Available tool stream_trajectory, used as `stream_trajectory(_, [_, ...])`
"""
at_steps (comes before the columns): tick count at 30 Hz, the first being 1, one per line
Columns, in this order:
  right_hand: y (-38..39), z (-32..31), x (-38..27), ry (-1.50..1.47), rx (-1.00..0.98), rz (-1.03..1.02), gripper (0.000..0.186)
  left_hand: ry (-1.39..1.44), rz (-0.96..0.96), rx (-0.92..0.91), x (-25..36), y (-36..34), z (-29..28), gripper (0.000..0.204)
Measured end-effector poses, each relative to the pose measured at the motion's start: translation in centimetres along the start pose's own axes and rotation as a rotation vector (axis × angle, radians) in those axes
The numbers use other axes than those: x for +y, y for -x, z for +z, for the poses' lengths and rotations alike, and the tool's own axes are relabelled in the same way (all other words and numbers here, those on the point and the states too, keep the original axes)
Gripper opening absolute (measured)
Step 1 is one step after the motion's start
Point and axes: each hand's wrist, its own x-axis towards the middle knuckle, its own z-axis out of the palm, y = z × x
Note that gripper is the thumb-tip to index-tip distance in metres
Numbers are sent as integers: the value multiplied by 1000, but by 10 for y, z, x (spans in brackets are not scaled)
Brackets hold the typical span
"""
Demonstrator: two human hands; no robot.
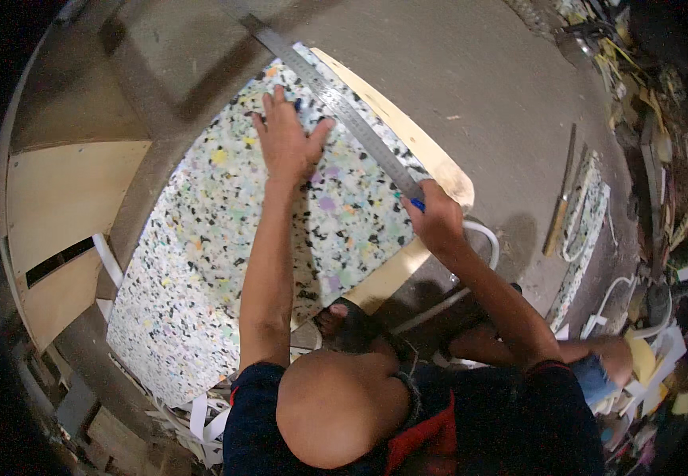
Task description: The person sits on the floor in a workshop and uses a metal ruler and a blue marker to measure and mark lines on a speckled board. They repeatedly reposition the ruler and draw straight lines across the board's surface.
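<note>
While the left grip (pixel 287 143) spreads on speckled foam (pixel 209 230), the right grip (pixel 439 214) clamps a blue object (pixel 418 205) by a graduated ruler (pixel 360 133).

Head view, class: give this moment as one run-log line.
left hand: spread on flat white speckled foam sheet; right hand: at near end of long grey metal ruler, grip unclear; ruler: across sheet, overhanging far edge

Steel ruler (pixel 352 129): upper end is blurred; graduations are too small to read.
Blue object (pixel 418 205): mostly hidden by right hand (pixel 439 214).
Wooden board (pixel 445 169): largely covered by foam sheet (pixel 209 214).
</note>
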Motion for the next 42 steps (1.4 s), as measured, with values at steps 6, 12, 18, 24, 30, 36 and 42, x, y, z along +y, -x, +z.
stream_trajectory(6, [6, 3, 8, -37, 48, 32, 36, -9, 10, -30, -5, 10, 7, 113])
stream_trajectory(12, [-4, 2, 0, -96, 114, 9, 43, 56, 87, -58, 12, -20, 12, 120])
stream_trajectory(18, [-7, -2, 0, 61, -109, 196, 45, 37, 54, -77, 15, -26, 19, 125])
stream_trajectory(24, [0, 7, 13, -22, 122, -39, 48, 47, 54, -89, 14, -25, 16, 127])
stream_trajectory(30, [1, 9, 15, -126, 164, -123, 44, 149, 71, -37, 15, -23, 12, 124])
stream_trajectory(36, [0, 9, 11, -54, 101, -62, 44, 102, 87, -73, 13, -24, 11, 124])
stream_trajectory(42, [0, -4, 5, -24, 27, -2, 52, 62, 93, -68, 13, -25, 13, 117])
